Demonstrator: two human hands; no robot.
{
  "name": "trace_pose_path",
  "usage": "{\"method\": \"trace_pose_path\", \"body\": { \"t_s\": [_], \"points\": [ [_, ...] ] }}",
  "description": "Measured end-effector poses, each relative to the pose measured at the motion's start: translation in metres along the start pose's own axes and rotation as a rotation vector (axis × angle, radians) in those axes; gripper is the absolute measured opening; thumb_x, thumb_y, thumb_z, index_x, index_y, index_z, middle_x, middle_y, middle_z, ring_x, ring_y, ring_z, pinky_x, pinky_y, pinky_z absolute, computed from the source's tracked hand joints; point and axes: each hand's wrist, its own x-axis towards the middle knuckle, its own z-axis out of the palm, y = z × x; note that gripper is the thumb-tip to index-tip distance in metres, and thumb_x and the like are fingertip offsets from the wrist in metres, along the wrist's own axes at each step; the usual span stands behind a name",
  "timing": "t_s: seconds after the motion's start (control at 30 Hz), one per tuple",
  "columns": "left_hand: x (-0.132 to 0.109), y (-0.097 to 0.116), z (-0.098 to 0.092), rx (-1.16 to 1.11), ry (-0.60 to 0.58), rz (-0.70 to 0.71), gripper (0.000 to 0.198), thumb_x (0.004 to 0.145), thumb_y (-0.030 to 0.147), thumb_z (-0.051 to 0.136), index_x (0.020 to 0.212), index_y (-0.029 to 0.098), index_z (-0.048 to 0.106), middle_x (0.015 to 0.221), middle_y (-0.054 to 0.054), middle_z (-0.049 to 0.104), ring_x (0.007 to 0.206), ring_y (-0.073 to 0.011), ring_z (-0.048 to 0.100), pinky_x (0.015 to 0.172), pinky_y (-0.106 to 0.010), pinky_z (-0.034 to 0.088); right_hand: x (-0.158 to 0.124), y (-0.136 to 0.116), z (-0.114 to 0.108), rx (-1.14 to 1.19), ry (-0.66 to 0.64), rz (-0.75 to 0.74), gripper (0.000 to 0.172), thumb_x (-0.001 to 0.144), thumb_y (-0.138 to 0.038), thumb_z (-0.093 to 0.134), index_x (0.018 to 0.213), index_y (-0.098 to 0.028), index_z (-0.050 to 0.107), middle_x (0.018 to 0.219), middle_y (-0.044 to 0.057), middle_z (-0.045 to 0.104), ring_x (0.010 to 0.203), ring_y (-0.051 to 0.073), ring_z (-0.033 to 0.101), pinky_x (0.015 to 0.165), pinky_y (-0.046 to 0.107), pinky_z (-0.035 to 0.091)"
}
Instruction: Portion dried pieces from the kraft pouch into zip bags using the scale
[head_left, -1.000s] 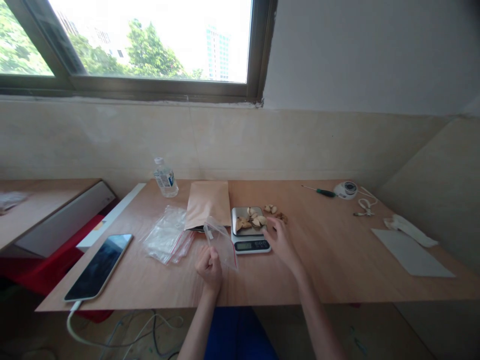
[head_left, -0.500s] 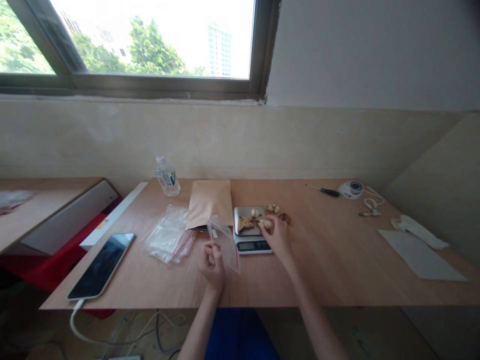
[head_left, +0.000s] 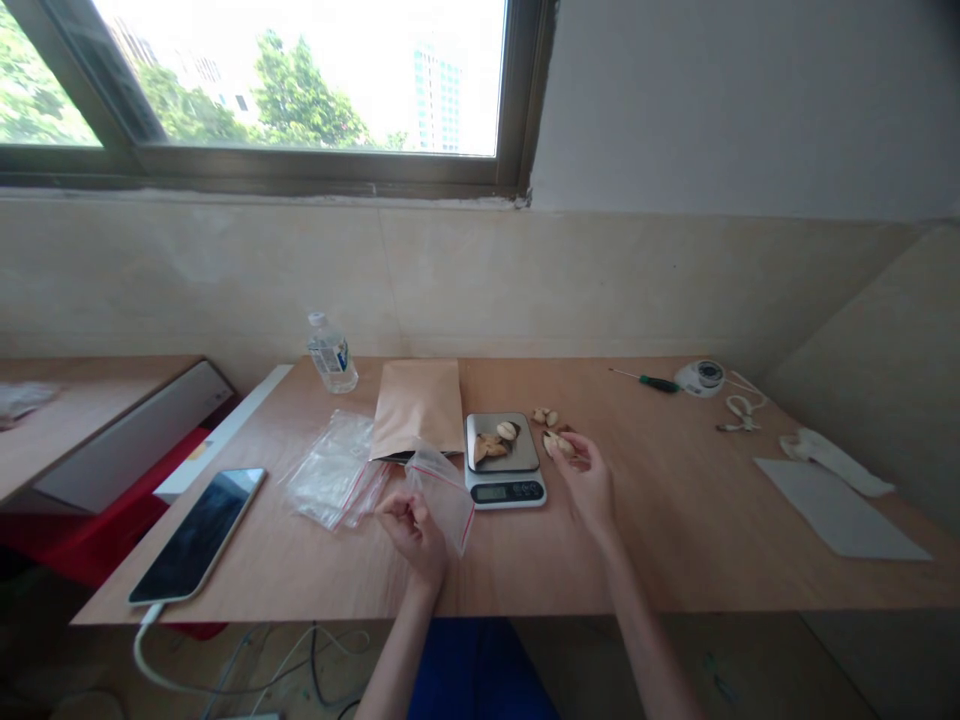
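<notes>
A small digital scale (head_left: 506,492) lies on the table, with a brown dried piece (head_left: 490,447) and a pale piece (head_left: 508,431) on its plate. To its right my right hand (head_left: 589,482) is closed round a pale dried piece (head_left: 556,444). Other pale pieces (head_left: 545,416) lie just behind that hand. My left hand (head_left: 414,530) has curled fingers, beside a clear zip bag (head_left: 444,497) with a red strip; whether the fingers grip the bag is unclear. A brown paper pouch (head_left: 420,408) lies behind the bag.
Several clear bags (head_left: 330,470) lie left of the pouch. A plastic bottle (head_left: 332,355) stands behind them. A phone (head_left: 199,537) with a cable is at the front left. On the right are a screwdriver (head_left: 658,384), a white camera (head_left: 702,378) and white paper (head_left: 840,508).
My right hand has moved right, off the scale plate, with a pale piece in its fingers. My left hand has shifted slightly left and lower, and the clear bag hangs lower.
</notes>
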Motion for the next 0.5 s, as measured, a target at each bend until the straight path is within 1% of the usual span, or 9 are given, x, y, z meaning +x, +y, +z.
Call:
{"method": "trace_pose_path", "body": {
  "t_s": [0.07,0.13,0.23,0.3,0.37,0.43,0.5],
  "points": [
    [-0.001,0.001,0.000,-0.013,-0.001,-0.012,0.013,0.083,0.030,0.049,0.085,0.019,0.044,0.074,0.003,0.042,0.060,-0.0099,0.044,0.054,-0.023,0.037,0.006,0.009,-0.018,-0.041,0.090,0.029,0.043,0.070,-0.049,0.062,0.098,-0.016,0.059,0.097,0.011,0.066,0.084,0.020,0.061,0.071,0.032,0.048],
    [-0.001,0.002,-0.001,-0.022,-0.006,-0.006,0.014,0.083,0.031,0.050,0.086,0.019,0.045,0.075,0.002,0.043,0.061,-0.0102,0.045,0.055,-0.023,0.038,0.014,0.025,-0.035,-0.133,0.154,0.038,0.044,0.069,-0.050,0.062,0.096,-0.015,0.059,0.093,0.011,0.065,0.081,0.021,0.060,0.070,0.033,0.047],
    [-0.001,0.005,-0.001,-0.010,-0.017,0.007,0.015,0.083,0.032,0.048,0.087,0.019,0.046,0.076,0.001,0.044,0.062,-0.0110,0.046,0.055,-0.024,0.038,0.021,0.051,-0.052,-0.314,0.195,0.021,0.040,0.070,-0.050,0.059,0.091,-0.015,0.060,0.087,0.012,0.065,0.079,0.023,0.059,0.071,0.035,0.046],
    [-0.001,0.007,-0.001,0.004,-0.022,0.006,0.016,0.082,0.033,0.047,0.088,0.019,0.046,0.077,0.001,0.044,0.062,-0.0111,0.045,0.055,-0.024,0.038,0.022,0.061,-0.056,-0.424,0.170,-0.043,0.038,0.073,-0.049,0.056,0.089,-0.015,0.061,0.085,0.012,0.065,0.078,0.024,0.058,0.072,0.036,0.044],
    [-0.001,0.009,-0.001,0.015,-0.026,0.005,0.018,0.082,0.034,0.047,0.090,0.019,0.046,0.078,0.001,0.044,0.061,-0.0113,0.045,0.054,-0.024,0.037,0.020,0.064,-0.054,-0.537,0.149,-0.141,0.036,0.077,-0.046,0.052,0.089,-0.014,0.062,0.084,0.013,0.063,0.080,0.026,0.056,0.074,0.039,0.042],
    [0.000,0.010,-0.002,0.029,-0.027,0.013,0.021,0.081,0.036,0.046,0.094,0.019,0.046,0.079,0.000,0.044,0.062,-0.0120,0.045,0.054,-0.025,0.037,0.015,0.058,-0.048,-0.628,0.162,-0.232,0.032,0.080,-0.041,0.048,0.090,-0.014,0.063,0.088,0.014,0.061,0.085,0.028,0.053,0.077,0.042,0.040],
    [0.000,0.011,-0.002,0.049,-0.025,0.032,0.024,0.081,0.037,0.045,0.096,0.019,0.046,0.080,-0.001,0.045,0.064,-0.0132,0.046,0.056,-0.026,0.037,0.010,0.048,-0.041,-0.651,0.161,-0.313,0.027,0.083,-0.035,0.045,0.090,-0.016,0.064,0.092,0.014,0.059,0.091,0.028,0.051,0.081,0.043,0.038]
  ]
}}
